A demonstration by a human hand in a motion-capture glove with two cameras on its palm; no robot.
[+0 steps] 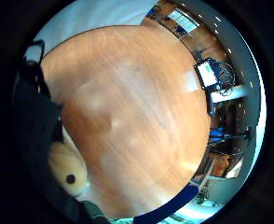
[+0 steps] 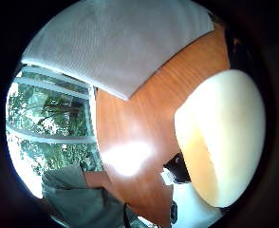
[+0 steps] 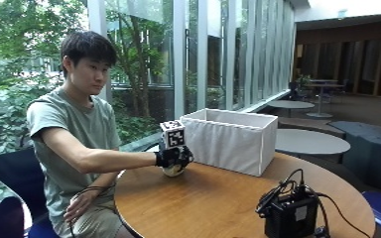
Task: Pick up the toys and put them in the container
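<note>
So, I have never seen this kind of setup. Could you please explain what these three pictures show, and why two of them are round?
No machine here: a person sits at a round wooden table and works with a black-gloved right hand. The ordinary picture comes from a camera beside the table. The two round ones come from small wide-angle cameras on that hand's palm, one at the thumb side, one at the little finger side. The hand is curled over a cream-coloured toy at the table's surface. Beside it stands a white fabric container, open at the top. A black device with cables also sits on the table.
</note>
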